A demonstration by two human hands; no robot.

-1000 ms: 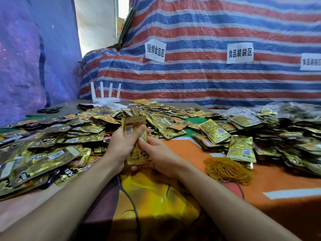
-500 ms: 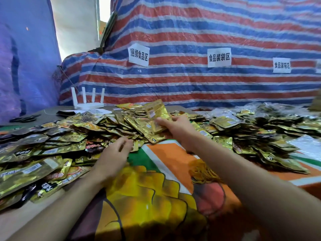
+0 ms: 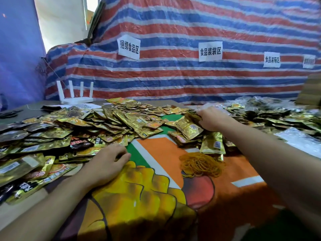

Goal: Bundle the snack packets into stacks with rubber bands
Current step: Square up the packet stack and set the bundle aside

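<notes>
Snack packets (image 3: pixel 142 126): glossy, crinkled gold foil film.
Rubber bands (image 3: pixel 201 165): matt tan rubber.
Tablecloth (image 3: pixel 165 153): smooth, matt printed cloth.
Far tarp (image 3: pixel 173 80): woven plastic, creased, faint sheen.
Signs (image 3: pixel 210 51): matt white paper.
Router (image 3: pixel 76 100), far left: smooth white plastic.

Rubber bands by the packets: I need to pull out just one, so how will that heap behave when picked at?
The rubber bands lie in a tangled heap, so several will probably lift together. They look thin and floppy, likely very light. On the cloth they should drag rather than roll.
</notes>
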